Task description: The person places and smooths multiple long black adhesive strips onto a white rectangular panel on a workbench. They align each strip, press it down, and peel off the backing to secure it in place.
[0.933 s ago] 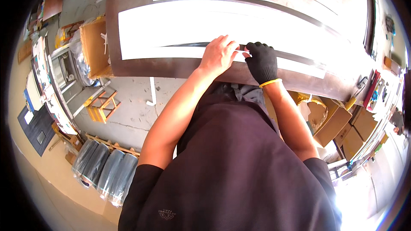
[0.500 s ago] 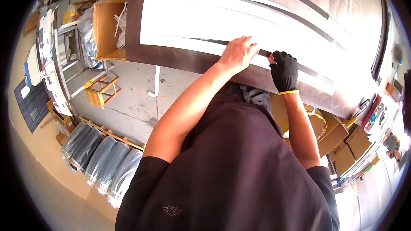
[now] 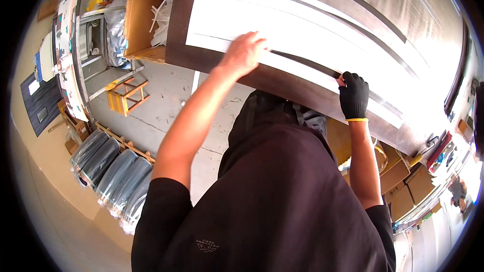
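Several long white sheets and strips lie on a dark table [image 3: 180, 15], bright with glare. At the near side, a narrow white strip [image 3: 302, 73] runs beside a wide white sheet [image 3: 282, 20]. A dark gap [image 3: 305, 61] shows between them, from one hand to the other. My bare left hand [image 3: 243, 54] is closed at the strip's left part, its bent fingers slightly blurred. Farther right, my right hand [image 3: 354, 93], in a black glove with bare fingertips showing, pinches the strip's edge.
Left of the table stands an open cardboard box [image 3: 143, 20] with white scraps inside. A small wooden stool [image 3: 126, 95] is on the grey floor. Plastic-wrapped dark bundles [image 3: 116, 171] sit at lower left. Cardboard boxes [image 3: 411, 186] stand under the table's right end.
My left hand has moved left along the strip, away from my right hand. The gap left of it has narrowed; a dark gap now shows between my hands. The whole view has shifted.
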### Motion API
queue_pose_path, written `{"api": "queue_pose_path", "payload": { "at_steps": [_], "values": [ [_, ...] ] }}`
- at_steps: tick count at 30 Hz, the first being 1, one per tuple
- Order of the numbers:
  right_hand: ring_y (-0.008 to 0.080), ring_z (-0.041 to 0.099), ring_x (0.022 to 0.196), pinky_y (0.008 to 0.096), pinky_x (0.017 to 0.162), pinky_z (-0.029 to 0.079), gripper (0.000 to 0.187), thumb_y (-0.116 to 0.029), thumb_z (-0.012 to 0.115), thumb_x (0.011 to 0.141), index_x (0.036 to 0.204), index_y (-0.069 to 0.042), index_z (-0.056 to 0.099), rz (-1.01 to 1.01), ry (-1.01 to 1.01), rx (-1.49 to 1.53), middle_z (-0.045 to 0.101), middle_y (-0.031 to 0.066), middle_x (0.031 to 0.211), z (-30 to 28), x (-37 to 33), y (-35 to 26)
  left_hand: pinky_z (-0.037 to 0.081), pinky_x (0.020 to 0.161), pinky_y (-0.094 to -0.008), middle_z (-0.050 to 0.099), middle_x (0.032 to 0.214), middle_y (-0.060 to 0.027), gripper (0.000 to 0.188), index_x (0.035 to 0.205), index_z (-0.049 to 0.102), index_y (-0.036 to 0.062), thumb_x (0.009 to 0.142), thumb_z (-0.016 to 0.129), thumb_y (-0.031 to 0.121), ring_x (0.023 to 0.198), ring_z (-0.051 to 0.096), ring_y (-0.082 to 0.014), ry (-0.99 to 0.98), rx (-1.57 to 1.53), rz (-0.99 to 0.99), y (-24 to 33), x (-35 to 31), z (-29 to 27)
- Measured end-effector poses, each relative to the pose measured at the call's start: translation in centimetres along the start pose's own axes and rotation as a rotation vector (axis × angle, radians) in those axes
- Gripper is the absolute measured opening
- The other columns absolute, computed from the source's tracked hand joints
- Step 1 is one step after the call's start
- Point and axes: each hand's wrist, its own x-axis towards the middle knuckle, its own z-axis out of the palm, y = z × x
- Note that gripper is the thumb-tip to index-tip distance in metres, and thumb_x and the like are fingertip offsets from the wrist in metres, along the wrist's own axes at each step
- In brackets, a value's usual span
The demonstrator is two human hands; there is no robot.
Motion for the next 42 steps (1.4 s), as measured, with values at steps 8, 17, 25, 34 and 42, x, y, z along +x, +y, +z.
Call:
{"api": "queue_pose_path", "payload": {
  "at_steps": [8, 17, 25, 34, 42],
  "values": [
    [0.0373, 0.071, 0.091, 0.0507, 0.082, 0.052, 0.012, -0.019, 0.082, 0.093, 0.098, -0.013, 0.073, 0.002, 0.029, -0.103, 0.074, 0.0129, 0.096, -0.3, -0.1, -0.8, 0.057, 0.096, -0.0475, 0.067, 0.116, -0.0093, 0.013, 0.113, 0.070, 0.0081, 0.106, 0.070, 0.019, 0.113, 0.069, -0.0347, -0.044, 0.133, -0.193, -12.5, -5.6, -8.9],
    [0.0358, 0.070, 0.100, 0.0495, 0.089, 0.051, 0.020, -0.014, 0.084, 0.085, 0.103, -0.013, 0.074, -0.024, 0.113, -0.037, 0.073, 0.0104, 0.106, -0.3, -1.1, -1.0, 0.057, 0.094, -0.0475, 0.065, 0.110, -0.0083, 0.009, 0.114, 0.068, 0.0113, 0.107, 0.068, 0.017, 0.111, 0.068, -0.0333, -0.104, 0.198, -0.349, -16.1, -6.9, -12.0],
    [0.0352, 0.070, 0.108, 0.0473, 0.097, 0.051, 0.024, -0.014, 0.083, 0.088, 0.111, -0.014, 0.076, 0.039, 0.184, 0.105, 0.076, 0.0104, 0.111, -0.5, -2.8, -0.8, 0.058, 0.091, -0.0441, 0.067, 0.113, -0.0111, 0.023, 0.123, 0.064, 0.0069, 0.102, 0.073, 0.008, 0.101, 0.071, -0.0303, 0.130, 0.146, -0.357, -15.9, -9.8, -9.4],
    [0.0356, 0.070, 0.108, 0.0470, 0.098, 0.051, 0.020, -0.011, 0.080, 0.092, 0.112, -0.012, 0.078, 0.120, 0.238, 0.134, 0.075, 0.0106, 0.110, -0.4, -6.3, -0.1, 0.050, 0.117, -0.0493, 0.058, 0.150, -0.0138, 0.054, 0.162, 0.061, 0.0197, 0.110, 0.070, 0.028, 0.138, 0.058, -0.0341, 0.229, 0.370, -0.336, -8.2, -11.6, -3.3],
    [0.0306, 0.071, 0.101, 0.0431, 0.092, 0.056, 0.017, -0.012, 0.079, 0.097, 0.113, -0.008, 0.079, 0.240, 0.266, 0.241, 0.075, 0.0119, 0.105, 0.9, -9.9, 3.2, 0.046, 0.123, -0.0525, 0.052, 0.162, -0.0144, 0.053, 0.166, 0.058, 0.0262, 0.113, 0.064, 0.029, 0.146, 0.054, -0.0379, 0.234, 0.432, -0.400, -6.6, -11.6, -1.4]
  ]
}}
